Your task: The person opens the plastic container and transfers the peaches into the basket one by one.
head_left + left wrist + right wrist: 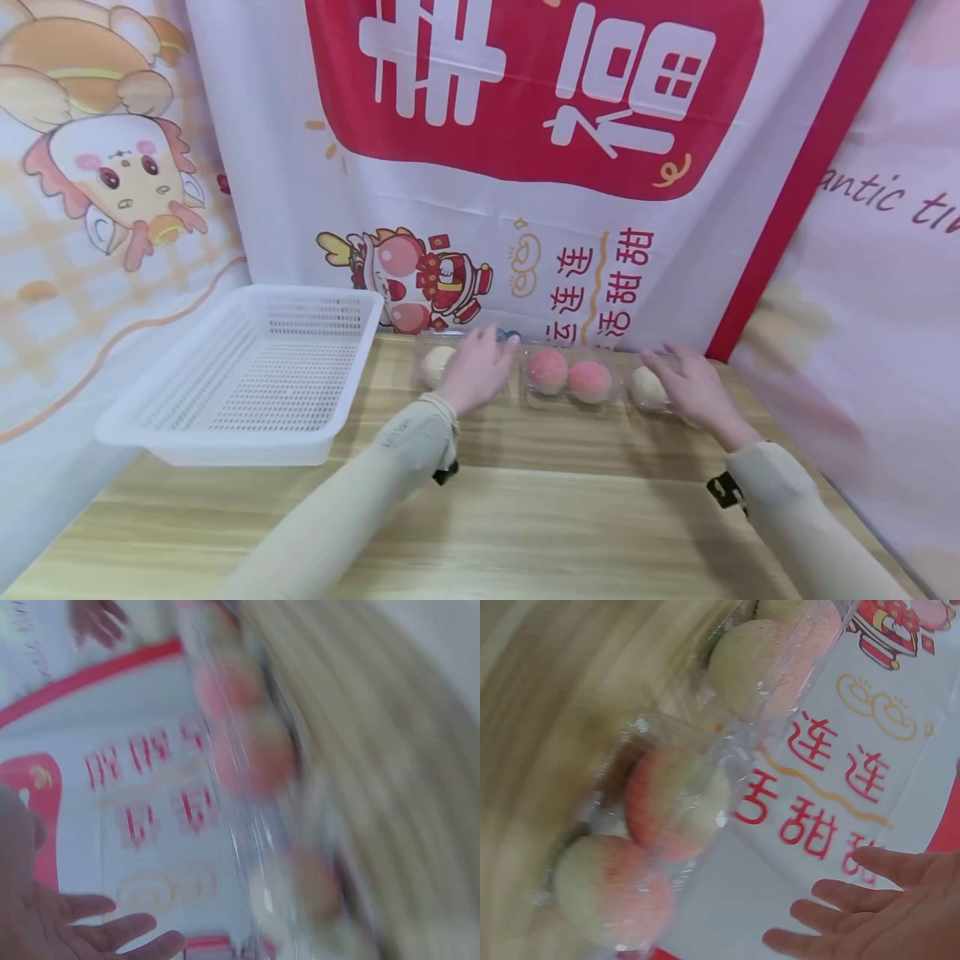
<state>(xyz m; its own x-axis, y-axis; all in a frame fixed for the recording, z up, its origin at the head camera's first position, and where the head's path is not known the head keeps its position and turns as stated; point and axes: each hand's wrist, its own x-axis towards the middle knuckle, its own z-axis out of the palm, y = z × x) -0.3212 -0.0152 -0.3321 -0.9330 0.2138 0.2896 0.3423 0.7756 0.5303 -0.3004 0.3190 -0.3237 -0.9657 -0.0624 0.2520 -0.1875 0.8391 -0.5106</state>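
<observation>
Three clear plastic packs of peaches stand in a row along the back of the wooden table. The middle pack [573, 385] shows two pink peaches. My left hand [480, 371] is over the left pack, where a pale peach [437, 365] shows beside it. At the right pack is my right hand [693, 387], next to another pale peach [647, 385]. In the left wrist view the fingers [112, 930] look straight and spread, apart from the blurred packs. The right wrist view also shows extended fingers [840, 907] beside peaches [679, 802] in film. Whether either hand touches its pack, I cannot tell.
A white plastic basket [352, 392] with a slotted bottom stands at the table's left. Behind the packs hangs a printed cloth [510, 200] with red and white lettering. Patterned cloths border the wooden tabletop [540, 525] left and right.
</observation>
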